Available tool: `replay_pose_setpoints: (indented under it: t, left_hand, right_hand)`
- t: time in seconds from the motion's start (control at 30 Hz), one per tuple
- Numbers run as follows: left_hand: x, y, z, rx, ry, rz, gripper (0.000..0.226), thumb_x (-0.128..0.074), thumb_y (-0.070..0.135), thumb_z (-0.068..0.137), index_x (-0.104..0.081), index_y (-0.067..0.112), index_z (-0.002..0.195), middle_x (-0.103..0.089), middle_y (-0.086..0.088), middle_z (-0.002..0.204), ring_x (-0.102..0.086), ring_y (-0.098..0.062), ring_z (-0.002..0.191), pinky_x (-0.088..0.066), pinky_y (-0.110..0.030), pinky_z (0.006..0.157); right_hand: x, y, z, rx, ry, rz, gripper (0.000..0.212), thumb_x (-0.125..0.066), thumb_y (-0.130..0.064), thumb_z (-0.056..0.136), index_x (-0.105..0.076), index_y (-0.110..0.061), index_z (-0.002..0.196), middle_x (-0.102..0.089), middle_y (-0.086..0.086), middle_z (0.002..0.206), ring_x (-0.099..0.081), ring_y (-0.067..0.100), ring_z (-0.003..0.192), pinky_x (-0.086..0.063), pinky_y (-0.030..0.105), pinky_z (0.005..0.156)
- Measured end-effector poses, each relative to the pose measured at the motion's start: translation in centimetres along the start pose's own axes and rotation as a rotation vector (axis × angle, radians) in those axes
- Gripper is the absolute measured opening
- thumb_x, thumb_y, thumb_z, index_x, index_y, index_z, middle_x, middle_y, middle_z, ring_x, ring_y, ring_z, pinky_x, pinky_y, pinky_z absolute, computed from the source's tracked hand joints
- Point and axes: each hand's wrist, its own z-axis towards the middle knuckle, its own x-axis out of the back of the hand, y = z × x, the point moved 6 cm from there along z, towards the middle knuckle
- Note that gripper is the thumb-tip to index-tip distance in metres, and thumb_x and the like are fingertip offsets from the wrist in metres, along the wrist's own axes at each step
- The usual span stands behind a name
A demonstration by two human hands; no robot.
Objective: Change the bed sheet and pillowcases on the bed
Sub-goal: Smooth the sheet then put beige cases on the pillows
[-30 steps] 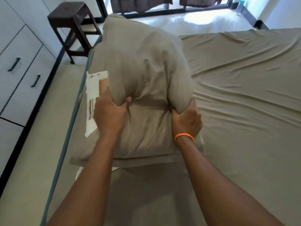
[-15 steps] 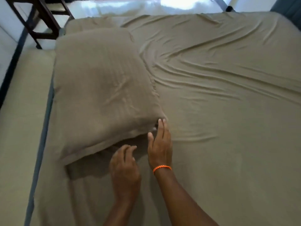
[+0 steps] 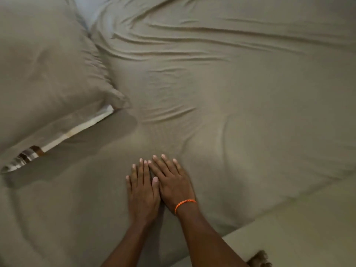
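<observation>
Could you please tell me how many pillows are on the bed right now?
1: the taupe fabric pillow lies at the upper left on the taupe bed sheet. Others may lie outside the view.

Pillow (image 3: 48, 74) lies on sheet (image 3: 231, 112), left of hands (image 3: 159, 187).
</observation>
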Motion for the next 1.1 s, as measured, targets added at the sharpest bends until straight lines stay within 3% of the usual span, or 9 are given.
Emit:
replay_pose_setpoints:
  t: [0.23,0.4,0.5,0.6,0.77,0.9,1.1]
  left_hand:
    - [-7.2,20.5,-1.3,-0.080,0.028,-0.002,0.065,-0.013,0.045,0.109,-0.019,0.017,0.167,-0.009,0.002,0.175,-0.005,-0.014,0.162,-0.006,-0.044,0.131]
    - [-12.9,37.5,-3.3,-0.172,-0.057,-0.013,0.067,-0.004,0.051,0.106,-0.007,0.023,0.168,0.004,0.007,0.175,0.010,-0.009,0.160,0.004,-0.042,0.131]
    - [-15.3,44.8,-3.4,-0.203,-0.121,-0.035,0.072,0.003,0.054,0.102,-0.001,0.025,0.168,0.010,0.010,0.174,0.016,-0.007,0.159,0.011,-0.039,0.129]
    - [-16.4,47.5,-3.3,-0.205,-0.159,-0.055,0.071,0.007,0.055,0.100,0.004,0.030,0.167,0.013,0.013,0.173,0.021,-0.005,0.157,0.009,-0.039,0.130]
    - [-15.9,48.7,-1.8,-0.146,-0.095,-0.274,0.066,-0.010,0.053,0.105,-0.017,0.032,0.167,-0.009,0.017,0.173,0.005,0.001,0.158,-0.004,-0.040,0.131]
    - [-16.9,50.7,1.7,-0.071,-0.027,-0.256,0.064,-0.017,0.048,0.106,-0.018,0.031,0.167,-0.011,0.018,0.173,0.002,0.001,0.159,-0.006,-0.041,0.132]
    - [-19.8,55.9,9.7,0.010,0.049,-0.123,0.065,-0.018,0.044,0.105,-0.019,0.024,0.167,-0.013,0.009,0.174,-0.004,-0.010,0.161,-0.006,-0.038,0.131]
  right_hand:
    - [6.9,19.2,-6.6,-0.167,0.093,-0.025,0.055,-0.031,-0.041,0.108,-0.020,-0.039,0.162,-0.013,-0.013,0.171,-0.009,0.015,0.159,-0.014,0.044,0.128]
    - [13.3,35.4,-14.3,-0.335,0.096,-0.096,0.059,-0.022,-0.049,0.106,-0.008,-0.043,0.163,-0.003,-0.015,0.172,-0.003,0.014,0.159,-0.009,0.044,0.128]
    - [15.7,41.3,-17.2,-0.439,0.039,-0.078,0.060,-0.010,-0.045,0.103,0.004,-0.046,0.161,0.010,-0.019,0.170,0.005,0.012,0.158,-0.002,0.047,0.127]
    - [16.7,43.1,-17.4,-0.428,-0.036,-0.053,0.062,-0.014,-0.036,0.106,0.017,-0.043,0.159,0.026,-0.021,0.165,0.017,0.010,0.156,0.009,0.047,0.126]
    - [17.6,44.3,-15.9,-0.384,-0.014,0.002,0.063,-0.030,-0.035,0.107,-0.003,-0.035,0.164,0.007,-0.016,0.171,0.006,0.011,0.158,0.002,0.052,0.127]
    - [17.6,47.3,-11.8,-0.249,-0.057,-0.071,0.063,-0.016,-0.036,0.105,0.006,-0.031,0.164,0.017,-0.013,0.170,0.015,0.014,0.157,0.003,0.055,0.126]
    - [19.5,55.0,-4.5,-0.116,-0.056,-0.085,0.064,-0.011,-0.034,0.104,0.010,-0.028,0.164,0.021,-0.014,0.169,0.017,0.013,0.157,-0.003,0.045,0.128]
